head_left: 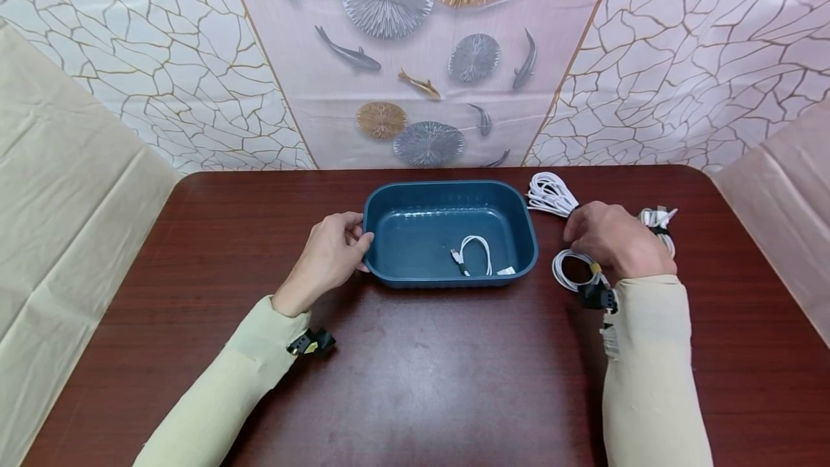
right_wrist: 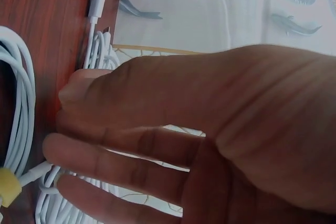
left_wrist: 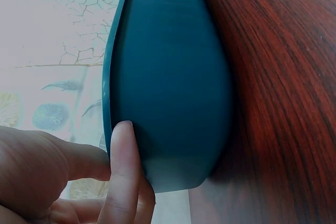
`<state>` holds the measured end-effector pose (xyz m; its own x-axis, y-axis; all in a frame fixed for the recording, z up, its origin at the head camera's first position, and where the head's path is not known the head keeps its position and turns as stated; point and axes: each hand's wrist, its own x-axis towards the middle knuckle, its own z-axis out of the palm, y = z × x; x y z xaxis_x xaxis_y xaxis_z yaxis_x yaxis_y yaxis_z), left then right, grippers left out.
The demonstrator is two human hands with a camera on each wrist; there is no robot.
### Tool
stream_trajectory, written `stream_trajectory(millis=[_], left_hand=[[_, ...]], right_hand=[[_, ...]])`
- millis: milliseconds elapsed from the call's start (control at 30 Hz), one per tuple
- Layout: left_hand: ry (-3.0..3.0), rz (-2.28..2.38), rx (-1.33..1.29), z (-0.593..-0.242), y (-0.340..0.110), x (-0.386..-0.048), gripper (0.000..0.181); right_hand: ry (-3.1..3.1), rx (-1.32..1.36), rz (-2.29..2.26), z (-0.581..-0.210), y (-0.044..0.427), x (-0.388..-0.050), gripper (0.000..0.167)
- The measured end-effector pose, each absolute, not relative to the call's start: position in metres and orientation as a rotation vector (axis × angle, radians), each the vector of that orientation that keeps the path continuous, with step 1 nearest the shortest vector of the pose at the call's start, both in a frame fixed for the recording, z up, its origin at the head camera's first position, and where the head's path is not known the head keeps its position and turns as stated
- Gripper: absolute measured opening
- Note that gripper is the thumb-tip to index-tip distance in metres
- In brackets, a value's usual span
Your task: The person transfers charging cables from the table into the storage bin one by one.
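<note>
Blue tub (head_left: 447, 282): on surface (head_left: 415, 373); short white cable (head_left: 489, 258) inside, near side. Left hand (head_left: 329, 251): grip pinching tub's left rim. Right hand (head_left: 619, 238): at long cable bundle (head_left: 550, 193), right of tub; cannot tell whether grip is closed. Coiled cable (head_left: 558, 270), tied bundle (head_left: 658, 218): both beside right hand.

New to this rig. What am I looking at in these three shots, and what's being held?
No robot: just a person's left hand and right hand, both bare. The wide picture is the head view, looking forward and down; the other two are taken at each wrist, facing that hand's work. On the table stands a blue tub with a short white cable inside; coils of cable lie to its right. The left hand holds the tub's left end. The right hand is at the coils; whether it grips one is unclear.
</note>
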<state>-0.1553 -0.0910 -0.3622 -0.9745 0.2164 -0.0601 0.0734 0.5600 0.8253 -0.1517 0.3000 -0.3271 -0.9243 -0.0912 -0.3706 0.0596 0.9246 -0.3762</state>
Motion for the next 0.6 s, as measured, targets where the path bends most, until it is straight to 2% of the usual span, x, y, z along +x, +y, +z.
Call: stream_trajectory(millis=[267, 600], left_hand=[[2.636, 1.376, 0.242, -0.3619, -0.0913, -0.1556, 0.037], [2.636, 1.381, 0.246, -0.3621, -0.0913, -0.1559, 0.035]], right_hand=[[2.73, -0.104, -0.415, -0.3286, 0.2947, -0.1571, 0.016], [2.718, -0.077, -0.368, -0.333, 0.2919, -0.1592, 0.023]])
